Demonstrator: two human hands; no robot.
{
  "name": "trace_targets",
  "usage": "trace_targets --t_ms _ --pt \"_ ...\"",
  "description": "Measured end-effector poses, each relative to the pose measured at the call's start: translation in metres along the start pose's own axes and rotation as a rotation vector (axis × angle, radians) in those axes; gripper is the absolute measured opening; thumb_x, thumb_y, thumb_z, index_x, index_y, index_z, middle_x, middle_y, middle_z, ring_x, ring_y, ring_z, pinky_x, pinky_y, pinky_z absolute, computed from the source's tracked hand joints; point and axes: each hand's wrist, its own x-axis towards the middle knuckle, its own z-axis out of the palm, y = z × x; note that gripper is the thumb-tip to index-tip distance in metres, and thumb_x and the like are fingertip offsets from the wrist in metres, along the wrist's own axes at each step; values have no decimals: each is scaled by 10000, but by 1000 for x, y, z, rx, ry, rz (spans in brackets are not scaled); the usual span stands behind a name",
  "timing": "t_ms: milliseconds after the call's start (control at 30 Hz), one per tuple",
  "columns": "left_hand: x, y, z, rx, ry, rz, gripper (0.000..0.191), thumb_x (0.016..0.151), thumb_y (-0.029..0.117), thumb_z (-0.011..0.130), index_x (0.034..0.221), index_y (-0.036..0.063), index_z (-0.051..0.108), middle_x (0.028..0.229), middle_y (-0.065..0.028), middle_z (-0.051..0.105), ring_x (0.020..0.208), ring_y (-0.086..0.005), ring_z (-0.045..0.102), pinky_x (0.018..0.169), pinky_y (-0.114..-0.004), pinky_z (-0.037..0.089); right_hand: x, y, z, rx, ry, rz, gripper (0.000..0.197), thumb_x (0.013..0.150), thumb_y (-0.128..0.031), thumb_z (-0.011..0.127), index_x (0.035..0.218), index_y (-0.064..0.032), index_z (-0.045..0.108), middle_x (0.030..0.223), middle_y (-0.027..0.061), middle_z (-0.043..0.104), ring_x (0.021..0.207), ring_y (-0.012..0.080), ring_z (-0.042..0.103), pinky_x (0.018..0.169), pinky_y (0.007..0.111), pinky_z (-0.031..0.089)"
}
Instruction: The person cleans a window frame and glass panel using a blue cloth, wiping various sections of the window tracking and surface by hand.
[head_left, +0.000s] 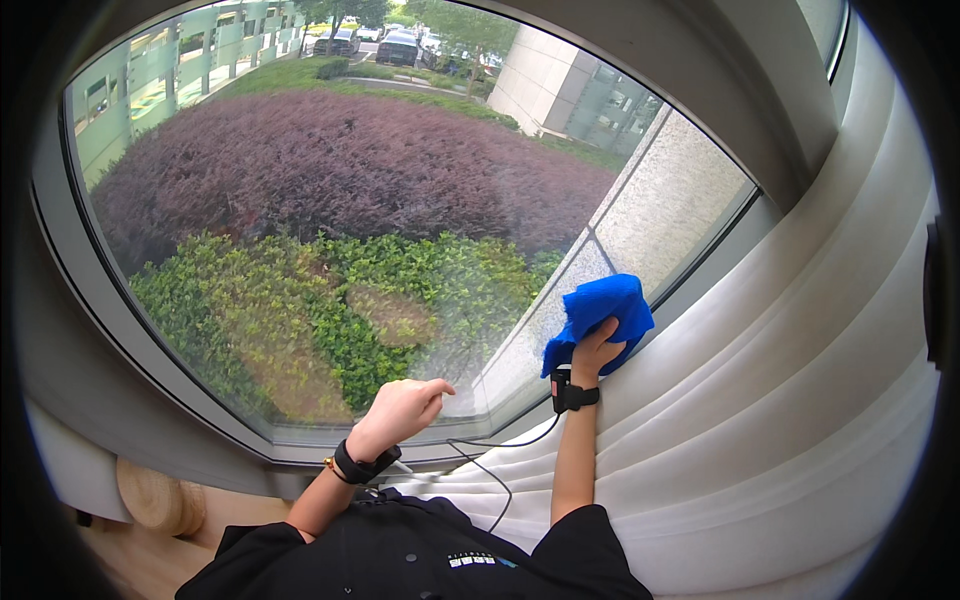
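A blue cloth (611, 304) is in my right hand (596, 349), pressed against the lower right part of the window pane (450, 277) beside its frame. The thumb lies over the cloth, and the cloth hides the other fingers. My left hand (405, 409) is in front of the pane's lower edge, with its fingers curled and nothing visible in them; whether it touches the glass cannot be told. A whitish haze shows on the glass above it. Each wrist wears a black strap with a small device, and a thin black cable (511, 487) runs from the right one.
A white curtain (750, 375) hangs along the right, close to my right arm. The grey window frame (187, 390) curves round the pane. Round woven items (154, 495) lie at the lower left. Bushes, a stone wall and parked cars are outside.
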Motion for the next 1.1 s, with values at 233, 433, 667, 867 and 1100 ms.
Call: trace_targets --t_ms 233,433,667,867,1100 --pt "-5 -6 -1 15 17 -37 143 748 117 458 828 105 576 589 -101 556 568 -256 558 503 -351 434 25 -13 -10 -37 266 493 627 867 -456 324 722 112 545 715 129 561 609 179 474 628 319 417" --pt "0 -3 5 2 5 7 148 750 113 453 840 102 570 588 -100 555 568 -256 558 499 -351 434 -19 -71 -2 83 -1 357 506 874 -384 370 855 98 525 810 135 569 693 211 499 654 326 396" --pt "4 5 2 20 -50 -5 156 749 107 454 852 100 571 593 -103 555 581 -258 559 523 -354 435 -23 10 -27 -106 135 268 541 874 -413 353 793 94 524 737 141 565 654 240 521 625 330 410" --pt "4 0 0 9 -44 -63 163 748 109 457 857 105 578 597 -106 557 582 -255 561 530 -351 435 -19 -37 -25 -213 64 605 642 872 -450 323 633 116 509 562 97 502 518 173 381 527 348 365" --pt "10 0 6 21 -43 -22 158 745 111 462 850 101 579 602 -104 560 590 -257 561 528 -350 436 -65 -50 -14 112 -201 333 419 890 -321 355 925 68 507 876 108 552 798 189 506 735 296 381"
